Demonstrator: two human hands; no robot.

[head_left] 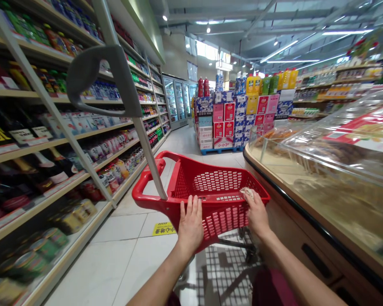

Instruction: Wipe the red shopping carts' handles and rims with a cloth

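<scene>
A person's right hand (257, 212) is closing its fingers around a crumpled whitish cloth (247, 192) at the right end of a red shopping cart (223, 203), the cloth lying just inside the near rim. The left hand (191, 221) is resting on the same rim, farther left, its fingers straight and side by side, holding nothing. The cart's basket is stretching left to right across the person's front, just beyond both hands, with its handle (148, 202) pointing left; the left hand is sitting nearer that handle, the right hand nearer the opposite end. A grey pole (148, 153) is slanting up at the basket's left end; whether it is joined there, one cannot tell.

The cart is standing on a pale tiled floor (111, 259), where a yellow notice (164, 228) is showing near the basket. Stocked shelves (35, 208) are lining the left, a wood-fronted display case (293, 225) is bordering the right, and stacked cartons (223, 127) are filling the far aisle.
</scene>
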